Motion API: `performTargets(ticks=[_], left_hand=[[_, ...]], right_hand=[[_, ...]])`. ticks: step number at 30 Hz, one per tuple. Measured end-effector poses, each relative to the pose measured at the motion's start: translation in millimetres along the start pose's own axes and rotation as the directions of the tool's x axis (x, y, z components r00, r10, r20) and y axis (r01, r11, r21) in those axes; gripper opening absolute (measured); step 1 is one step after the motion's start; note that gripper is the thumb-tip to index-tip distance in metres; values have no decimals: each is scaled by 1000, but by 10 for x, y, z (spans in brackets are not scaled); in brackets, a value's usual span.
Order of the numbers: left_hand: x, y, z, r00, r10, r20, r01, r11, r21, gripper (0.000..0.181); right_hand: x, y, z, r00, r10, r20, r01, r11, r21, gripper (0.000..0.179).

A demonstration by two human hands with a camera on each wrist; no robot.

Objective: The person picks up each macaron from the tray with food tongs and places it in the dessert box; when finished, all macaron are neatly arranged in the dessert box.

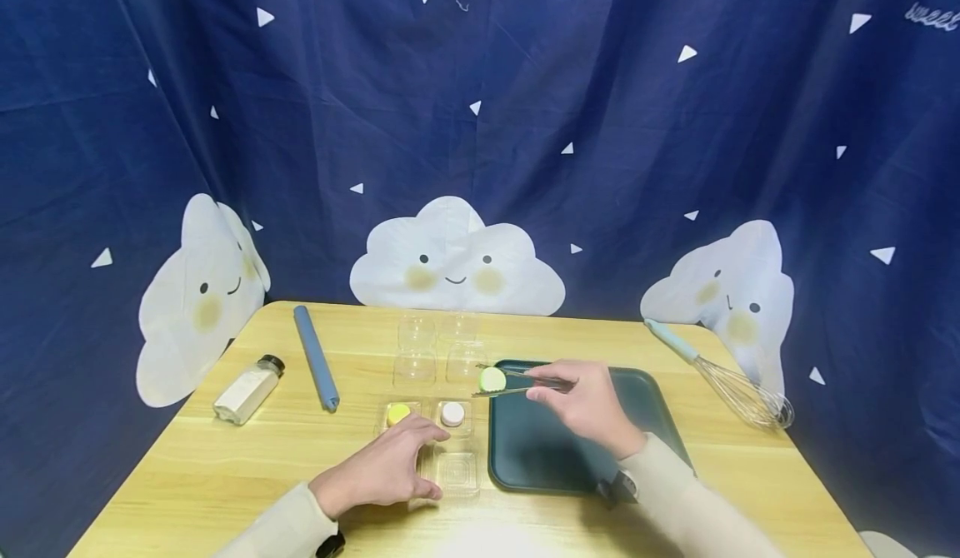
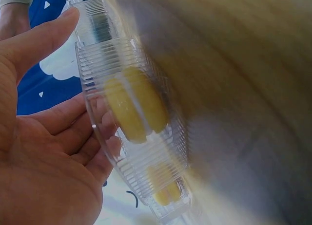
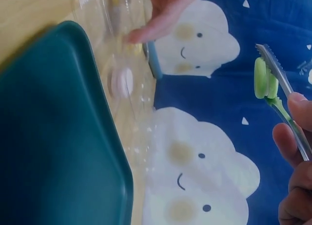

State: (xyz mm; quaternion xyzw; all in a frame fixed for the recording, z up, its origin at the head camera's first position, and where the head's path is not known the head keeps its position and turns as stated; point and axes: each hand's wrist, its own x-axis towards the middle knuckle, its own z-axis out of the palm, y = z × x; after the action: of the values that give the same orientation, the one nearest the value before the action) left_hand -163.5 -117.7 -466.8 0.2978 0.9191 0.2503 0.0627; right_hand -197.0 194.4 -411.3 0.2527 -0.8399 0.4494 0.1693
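My right hand (image 1: 588, 404) grips metal tongs (image 3: 287, 105), whose tips pinch a green macaron (image 1: 492, 380). The macaron is up above the tray's left edge in the head view. My left hand (image 1: 386, 465) lies over the left side of a clear plastic macaron box (image 1: 458, 473), thumb and fingers spread apart at its rim. The box's back compartments hold a yellow macaron (image 1: 397, 413) and a pale pink macaron (image 1: 452, 414). A nearer yellow macaron (image 2: 136, 105) shows through the box wall in the left wrist view; in the head view my left hand hides it.
A dark green tray (image 1: 551, 450) lies right of the box. The box's domed clear lid (image 1: 415, 365) extends behind it. A whisk (image 1: 723, 379) lies at the far right. On the left are a blue rolled item (image 1: 317, 360) and a black-capped jar (image 1: 249, 390).
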Motion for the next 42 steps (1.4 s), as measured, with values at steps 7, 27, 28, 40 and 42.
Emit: performTargets(ticks=[7,27,28,40,42], left_hand=[[0,-2,-2,1000,7,-6,-7,1000,1,70],[1,14,-6,1000,15,-15,-15,1000,12,70],[3,13,-5,1000,17,-17,-16,1000,16,70],[2,-13,12,1000,14,-16,-14,1000,17,72],[-1,-11,13,1000,12,-15,-12,1000,16,72]], right_hand=[[-42,-22,112,997,-28,69,23,997,71,21],[-291,54,389,949,-137,286,128,991,49,18],[-303,64,400,945,-145,294,136,989,49,18],[-390,127,504,914,-44,403,65,997,-39,15],[-392,131,519,913,-46,406,74,996,-55,14]])
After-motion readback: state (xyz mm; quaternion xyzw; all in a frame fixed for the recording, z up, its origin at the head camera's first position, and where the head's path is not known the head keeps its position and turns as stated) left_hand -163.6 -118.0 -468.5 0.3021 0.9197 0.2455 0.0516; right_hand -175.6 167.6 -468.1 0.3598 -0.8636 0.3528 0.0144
